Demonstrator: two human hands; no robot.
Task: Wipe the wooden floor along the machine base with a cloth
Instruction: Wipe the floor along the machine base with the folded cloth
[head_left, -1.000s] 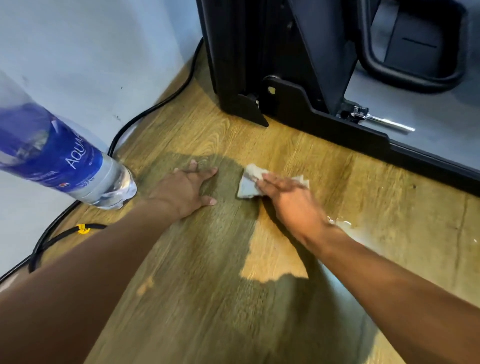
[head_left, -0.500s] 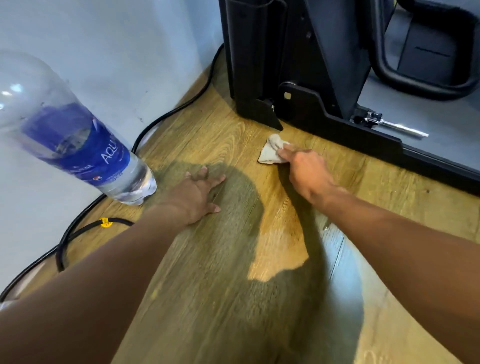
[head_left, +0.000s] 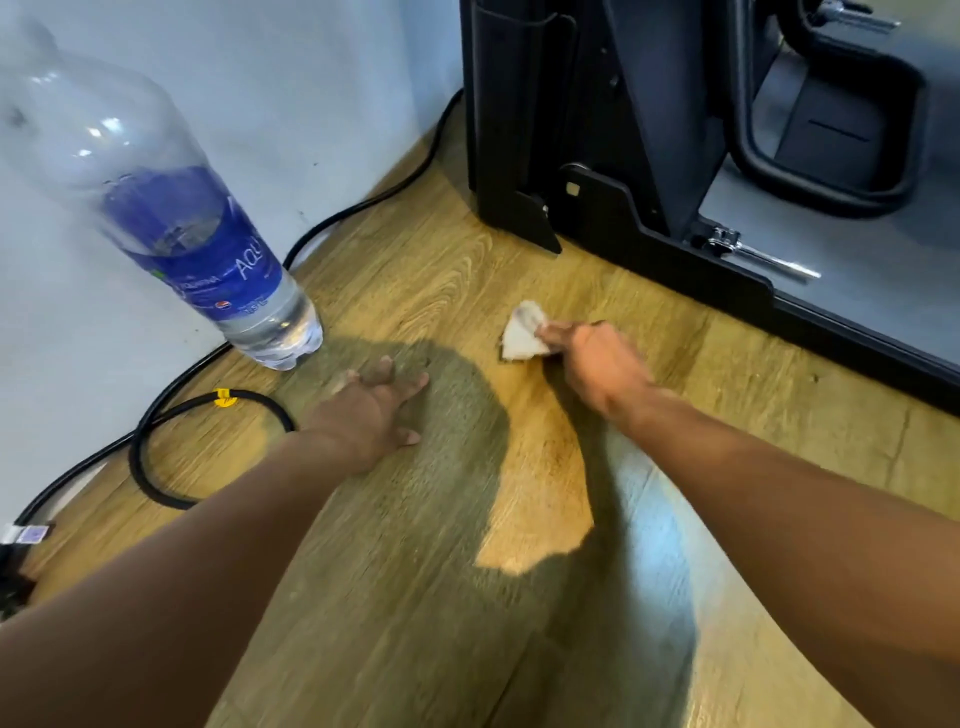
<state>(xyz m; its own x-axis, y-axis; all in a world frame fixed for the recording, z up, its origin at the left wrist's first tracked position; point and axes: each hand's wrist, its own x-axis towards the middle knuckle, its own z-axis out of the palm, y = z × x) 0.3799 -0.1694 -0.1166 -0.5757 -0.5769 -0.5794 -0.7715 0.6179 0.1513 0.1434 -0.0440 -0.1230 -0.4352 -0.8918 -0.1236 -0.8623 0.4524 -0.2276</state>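
Observation:
A small white cloth (head_left: 521, 336) lies crumpled on the wooden floor (head_left: 447, 270), a short way in front of the black machine base (head_left: 670, 270). My right hand (head_left: 597, 364) grips the cloth's near edge with curled fingers and holds it down on the boards. To the left, my left hand (head_left: 371, 410) rests flat on the floor with fingers spread, holding nothing. A wet sheen shows on the floor under my right forearm.
A large water bottle with a blue label (head_left: 208, 249) stands by the white wall at the left. A black cable (head_left: 208, 447) loops along the wall and runs behind the machine. A metal latch (head_left: 753, 252) sits on the machine's grey deck.
My right hand pushed the cloth forward toward the machine base, then drew it back a little toward me. My left hand stayed planted on the floor.

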